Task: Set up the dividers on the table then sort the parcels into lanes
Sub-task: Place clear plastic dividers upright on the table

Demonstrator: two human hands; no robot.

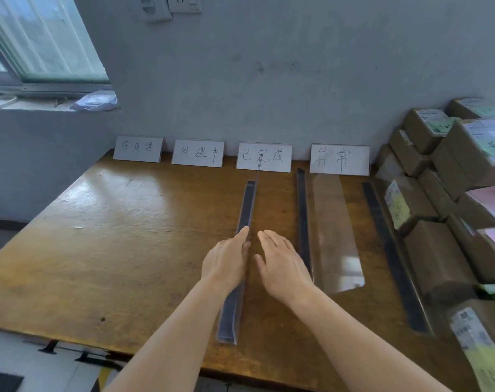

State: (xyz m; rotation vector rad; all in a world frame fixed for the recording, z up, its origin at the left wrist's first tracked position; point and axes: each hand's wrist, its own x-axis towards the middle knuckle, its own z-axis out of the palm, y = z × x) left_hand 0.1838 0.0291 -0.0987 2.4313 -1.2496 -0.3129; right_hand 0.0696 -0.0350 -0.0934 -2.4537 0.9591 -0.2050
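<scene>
A clear plastic divider with a dark base strip stands lengthwise on the wooden table, running from the front edge toward the third label card. My left hand lies flat against its left side, fingers straight. My right hand is flat on its right side, fingers spread. A second clear divider stands to the right, and a third stands beside the stack of brown cardboard parcels.
Four white handwritten label cards lean on the back wall, from the leftmost to the rightmost. Parcels are piled along the table's right side. A window sill with a plastic bag is at the left.
</scene>
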